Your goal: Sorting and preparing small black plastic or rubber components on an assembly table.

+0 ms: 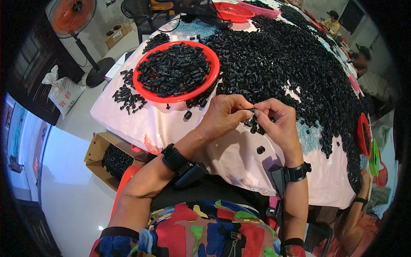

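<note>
My left hand point(223, 115) and my right hand point(280, 124) meet over the near part of the cloth-covered table. Between their pinched fingertips is a small black plastic part point(252, 110), mostly hidden by the fingers. Just below the fingers lie several loose black pieces point(254, 128). One black piece point(260, 150) sits apart, nearer to me, and another point(187, 115) rests left of my left hand. Beyond both hands spreads a big heap of similar black parts point(282, 51). A red basin point(171, 99) full of slim black parts stands to the left.
A cardboard box point(95, 159) holding black pieces stands below the table's left edge. Small black parts point(130, 96) are scattered beside the basin. A standing fan point(70, 21) and a white sack point(64, 92) are at the left. Another person's arm point(358, 205) shows at the lower right.
</note>
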Demonstrator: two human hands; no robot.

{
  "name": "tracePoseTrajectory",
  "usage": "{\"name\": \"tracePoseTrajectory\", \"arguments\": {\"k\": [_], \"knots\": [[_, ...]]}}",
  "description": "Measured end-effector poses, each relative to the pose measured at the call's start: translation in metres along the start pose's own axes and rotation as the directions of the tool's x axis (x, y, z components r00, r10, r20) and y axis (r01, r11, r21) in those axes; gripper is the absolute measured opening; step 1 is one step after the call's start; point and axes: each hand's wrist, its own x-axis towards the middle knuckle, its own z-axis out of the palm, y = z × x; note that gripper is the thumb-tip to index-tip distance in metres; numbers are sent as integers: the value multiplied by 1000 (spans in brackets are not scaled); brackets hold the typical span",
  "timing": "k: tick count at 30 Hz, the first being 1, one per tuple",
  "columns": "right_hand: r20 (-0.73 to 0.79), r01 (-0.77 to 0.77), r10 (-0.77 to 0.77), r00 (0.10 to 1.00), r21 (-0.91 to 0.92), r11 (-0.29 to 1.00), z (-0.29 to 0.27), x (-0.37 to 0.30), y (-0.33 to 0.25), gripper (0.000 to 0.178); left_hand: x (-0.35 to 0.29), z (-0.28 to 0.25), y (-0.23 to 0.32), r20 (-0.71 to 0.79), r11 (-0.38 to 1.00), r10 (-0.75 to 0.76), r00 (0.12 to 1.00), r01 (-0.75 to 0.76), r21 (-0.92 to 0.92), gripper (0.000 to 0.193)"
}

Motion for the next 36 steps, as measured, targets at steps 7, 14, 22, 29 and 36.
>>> {"name": "tracePoseTrajectory", "arguments": {"k": [7,14,22,29,36], "knots": [[-22,-20,24,999,173,985,3,2,12,12,1,3,7,-43,995,-1,999,6,99,15],[-94,-59,78,993,185,981,4,1,2,14,-1,-1,14,86,922,-129,988,151,-357,20],[-93,265,-286,954,-195,944,-2,3,-7,14,1,-8,7,230,809,-202,952,295,-508,21],[-128,179,-190,973,-90,980,3,1,-1,10,1,-5,4,175,867,-164,971,227,-443,22],[-106,143,-155,982,-111,983,2,1,-5,11,0,-6,8,151,899,-121,981,173,-403,23]]}}
